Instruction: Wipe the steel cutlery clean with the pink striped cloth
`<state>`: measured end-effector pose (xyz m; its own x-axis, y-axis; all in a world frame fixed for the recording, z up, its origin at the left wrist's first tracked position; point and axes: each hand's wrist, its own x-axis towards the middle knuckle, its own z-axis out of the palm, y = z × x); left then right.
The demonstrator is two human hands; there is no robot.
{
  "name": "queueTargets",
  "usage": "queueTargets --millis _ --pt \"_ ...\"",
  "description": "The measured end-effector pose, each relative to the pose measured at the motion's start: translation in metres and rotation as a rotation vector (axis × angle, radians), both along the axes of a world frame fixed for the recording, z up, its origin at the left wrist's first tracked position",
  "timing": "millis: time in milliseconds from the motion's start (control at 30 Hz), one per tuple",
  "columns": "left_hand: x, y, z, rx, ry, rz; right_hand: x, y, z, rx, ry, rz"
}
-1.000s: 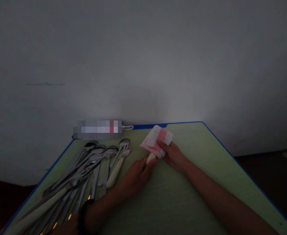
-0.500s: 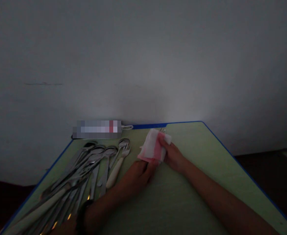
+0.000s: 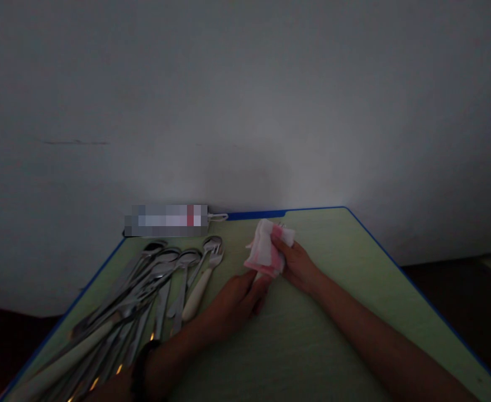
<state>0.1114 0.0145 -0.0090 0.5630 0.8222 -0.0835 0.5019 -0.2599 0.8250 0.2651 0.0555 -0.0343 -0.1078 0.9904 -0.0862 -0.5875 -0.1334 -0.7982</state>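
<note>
Pink and white cloth (image 3: 265,252) sits bunched at the far middle of the green desk (image 3: 354,290). The right hand (image 3: 298,267) grips it, fingers closed over its right side. The left hand (image 3: 237,298) lies just below, its fingers curled at the cloth's lower edge; whether it grips anything there cannot be told in the dim light. Cutlery (image 3: 144,296) lies spread to the left, apart from both hands. A blurred box (image 3: 165,220) stands at the desk's far edge against the wall (image 3: 245,111).

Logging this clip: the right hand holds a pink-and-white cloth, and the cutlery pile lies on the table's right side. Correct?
No: the head view shows the cutlery pile on the left of the table. The right hand holds the pink-and-white cloth.
</note>
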Motion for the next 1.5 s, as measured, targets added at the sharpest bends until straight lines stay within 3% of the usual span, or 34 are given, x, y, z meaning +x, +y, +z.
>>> queueTargets --millis 500,800,1033,1233,1500 --pt "-0.0003 -0.0008 0.0076 0.011 0.016 -0.016 -0.0017 0.0026 0.0057 -0.093 0.091 -0.023" --pt "-0.0012 -0.0004 0.0039 0.003 -0.014 -0.013 -0.001 0.0032 0.0066 -0.157 0.166 -0.024" --pt "-0.003 0.0004 0.0007 -0.001 -0.007 -0.009 0.0018 0.0016 0.0075 -0.115 0.196 0.022" --pt "-0.0016 -0.0003 0.0026 -0.02 -0.037 0.01 0.0011 0.0045 0.0044 -0.131 0.151 -0.11" --pt "0.0006 0.0012 0.0051 0.031 0.029 0.049 0.001 0.0053 0.0037 -0.093 0.243 -0.116"
